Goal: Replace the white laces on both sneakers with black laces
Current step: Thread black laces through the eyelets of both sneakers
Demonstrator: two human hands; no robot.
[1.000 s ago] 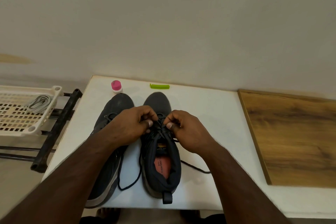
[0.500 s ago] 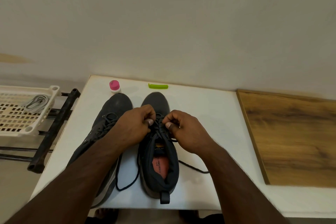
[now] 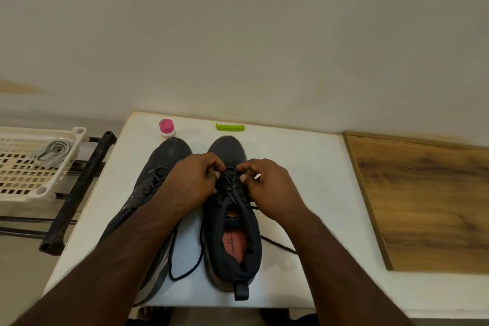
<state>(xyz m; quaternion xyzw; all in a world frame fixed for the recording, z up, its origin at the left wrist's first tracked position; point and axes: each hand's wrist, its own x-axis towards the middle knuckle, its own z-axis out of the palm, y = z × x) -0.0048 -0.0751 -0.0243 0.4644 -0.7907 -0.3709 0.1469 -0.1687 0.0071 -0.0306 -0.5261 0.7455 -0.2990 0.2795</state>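
Note:
Two dark sneakers stand side by side on the white table (image 3: pixel 304 167), toes toward the wall. The right sneaker (image 3: pixel 232 219) carries a black lace (image 3: pixel 230 188) through its eyelets. My left hand (image 3: pixel 195 182) and my right hand (image 3: pixel 267 188) both pinch that lace over the upper eyelets. Loose lace ends trail off on both sides of this shoe. The left sneaker (image 3: pixel 161 167) is laced in black too, and my left forearm covers its rear half. A bundle of white laces (image 3: pixel 53 152) lies in the plastic basket on the left.
A pink-capped small bottle (image 3: pixel 167 127) and a green clip (image 3: pixel 229 127) sit at the table's far edge. A cream slotted basket (image 3: pixel 39 188) rests on a black metal rack (image 3: pixel 76 190) to the left. A wooden board (image 3: pixel 428 198) adjoins the table on the right.
Both hands stay at the right sneaker's lacing with only small finger shifts. The view has tilted slightly.

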